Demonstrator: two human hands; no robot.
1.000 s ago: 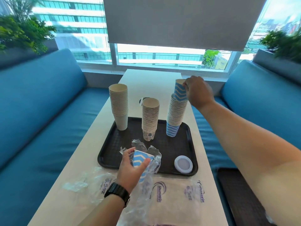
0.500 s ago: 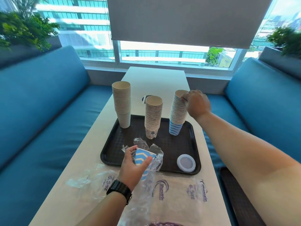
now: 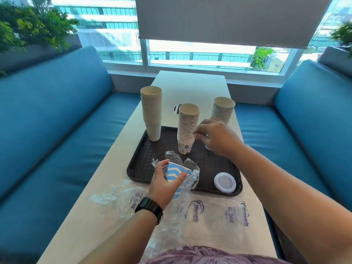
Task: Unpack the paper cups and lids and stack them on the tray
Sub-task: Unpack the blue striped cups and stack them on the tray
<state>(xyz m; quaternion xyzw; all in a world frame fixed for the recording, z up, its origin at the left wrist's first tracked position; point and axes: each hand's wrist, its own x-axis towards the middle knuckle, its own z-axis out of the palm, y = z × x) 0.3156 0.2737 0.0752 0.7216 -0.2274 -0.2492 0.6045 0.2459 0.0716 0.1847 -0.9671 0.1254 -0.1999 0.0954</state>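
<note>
Cups [image 3: 176,175] in torn wrap [image 3: 192,176] sit pinched between left hand [image 3: 165,184] fingers and thumb, over the tray [image 3: 137,168] edge. Right hand [image 3: 219,137] hangs loosely curled, empty, beside the stacks [image 3: 187,130]. Best draw one cup by its rim while the left steadies the sleeve.

Blue-striped cups [image 3: 176,173] in left grip [image 3: 165,185]

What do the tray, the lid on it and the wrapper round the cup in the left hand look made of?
Tray: probably dark moulded plastic, matt, with a fine grid texture. Lid: looks like white plastic, slightly glossy, with a raised rim. Wrapper: thin clear plastic film, crinkled and shiny, with the cup visible through it.
</note>
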